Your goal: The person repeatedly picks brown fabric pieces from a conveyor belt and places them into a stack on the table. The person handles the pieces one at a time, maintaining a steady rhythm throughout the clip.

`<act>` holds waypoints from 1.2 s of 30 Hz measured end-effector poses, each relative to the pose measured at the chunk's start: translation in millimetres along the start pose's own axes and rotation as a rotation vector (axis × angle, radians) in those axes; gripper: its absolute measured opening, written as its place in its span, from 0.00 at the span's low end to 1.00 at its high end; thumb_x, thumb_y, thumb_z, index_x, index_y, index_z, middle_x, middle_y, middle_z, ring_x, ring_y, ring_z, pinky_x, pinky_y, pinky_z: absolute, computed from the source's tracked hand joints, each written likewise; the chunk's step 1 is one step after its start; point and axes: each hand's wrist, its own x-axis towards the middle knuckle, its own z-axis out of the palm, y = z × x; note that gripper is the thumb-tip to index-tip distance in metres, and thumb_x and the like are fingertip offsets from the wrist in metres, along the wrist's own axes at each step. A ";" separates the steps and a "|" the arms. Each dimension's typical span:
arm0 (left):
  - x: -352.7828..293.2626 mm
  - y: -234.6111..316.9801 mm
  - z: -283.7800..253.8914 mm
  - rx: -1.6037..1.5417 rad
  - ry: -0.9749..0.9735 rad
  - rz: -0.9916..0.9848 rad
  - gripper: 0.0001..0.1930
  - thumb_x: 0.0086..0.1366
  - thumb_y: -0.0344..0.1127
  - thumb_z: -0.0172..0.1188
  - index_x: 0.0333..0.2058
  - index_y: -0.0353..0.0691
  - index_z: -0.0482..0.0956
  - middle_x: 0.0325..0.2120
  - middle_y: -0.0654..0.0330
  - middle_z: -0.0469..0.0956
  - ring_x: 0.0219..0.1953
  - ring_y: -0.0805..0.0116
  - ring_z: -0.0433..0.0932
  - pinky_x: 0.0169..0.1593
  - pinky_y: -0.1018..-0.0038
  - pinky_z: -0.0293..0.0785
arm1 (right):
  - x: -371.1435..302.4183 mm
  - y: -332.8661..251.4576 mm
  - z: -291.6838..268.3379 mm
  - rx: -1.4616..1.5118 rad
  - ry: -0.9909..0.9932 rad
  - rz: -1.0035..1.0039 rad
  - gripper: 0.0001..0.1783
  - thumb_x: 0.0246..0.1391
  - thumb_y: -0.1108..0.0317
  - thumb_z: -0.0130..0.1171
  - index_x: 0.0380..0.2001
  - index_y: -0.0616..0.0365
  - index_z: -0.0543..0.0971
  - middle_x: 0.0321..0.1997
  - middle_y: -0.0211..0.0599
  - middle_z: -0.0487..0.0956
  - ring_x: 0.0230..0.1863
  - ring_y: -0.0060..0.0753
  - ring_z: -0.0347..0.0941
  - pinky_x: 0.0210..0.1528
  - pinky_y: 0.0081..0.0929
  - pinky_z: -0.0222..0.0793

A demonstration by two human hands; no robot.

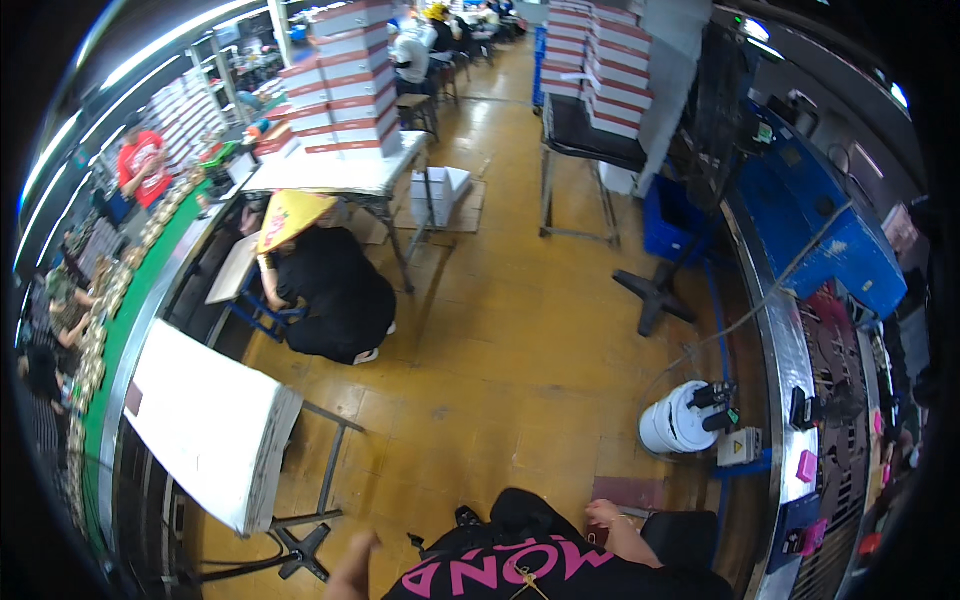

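My right hand (608, 517) is in front of my black shirt (510, 570) with pink lettering, its fingers curled in. What it holds, if anything, I cannot make out. A small dark red surface (597, 535) shows just below those fingers, and a black seat-like shape (680, 538) is beside the wrist. My left hand (362, 552) is low on the left side of my body, seen edge-on, with its fingers not distinguishable. The nearest thing to it is a stand with a dark star-shaped base (300, 552) under a stack of large white sheets (205, 420).
Ahead, a person in a yellow conical hat (295, 218) crouches by a table (340, 172) stacked with boxes. A green conveyor (150, 265) runs along the left. On the right are a white bucket (672, 425), a black stand base (655, 298) and a metal-edged line (785, 370) with a blue machine (815, 205).
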 end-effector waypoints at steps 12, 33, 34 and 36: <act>182.8 273.7 -429.5 0.085 0.513 0.616 0.17 0.58 0.44 0.51 0.39 0.39 0.78 0.37 0.46 0.78 0.36 0.50 0.79 0.44 0.60 0.73 | 184.2 -77.1 -106.2 -0.147 -0.079 0.159 0.17 0.55 0.62 0.48 0.45 0.57 0.76 0.33 0.43 0.79 0.31 0.40 0.75 0.31 0.38 0.71; 385.6 389.9 -812.7 0.015 0.308 0.326 0.18 0.56 0.43 0.55 0.38 0.35 0.78 0.37 0.43 0.78 0.43 0.46 0.76 0.46 0.57 0.72 | 524.4 -694.6 -365.7 -0.049 -0.340 -0.119 0.12 0.49 0.58 0.57 0.29 0.54 0.80 0.25 0.33 0.77 0.28 0.30 0.70 0.33 0.32 0.68; 396.6 443.0 -881.3 -0.010 0.440 0.393 0.18 0.57 0.43 0.55 0.38 0.35 0.78 0.37 0.42 0.78 0.44 0.46 0.76 0.46 0.57 0.72 | 557.9 -691.5 -376.2 -0.067 -0.297 -0.310 0.12 0.49 0.59 0.57 0.30 0.56 0.80 0.25 0.34 0.78 0.28 0.32 0.71 0.34 0.32 0.68; 412.6 513.6 -1002.3 -0.192 0.655 0.541 0.19 0.60 0.45 0.51 0.40 0.34 0.76 0.38 0.40 0.77 0.45 0.45 0.74 0.47 0.57 0.70 | 573.3 -747.0 -396.6 -0.136 0.066 -0.323 0.16 0.53 0.63 0.55 0.41 0.62 0.77 0.32 0.34 0.79 0.28 0.25 0.74 0.35 0.26 0.71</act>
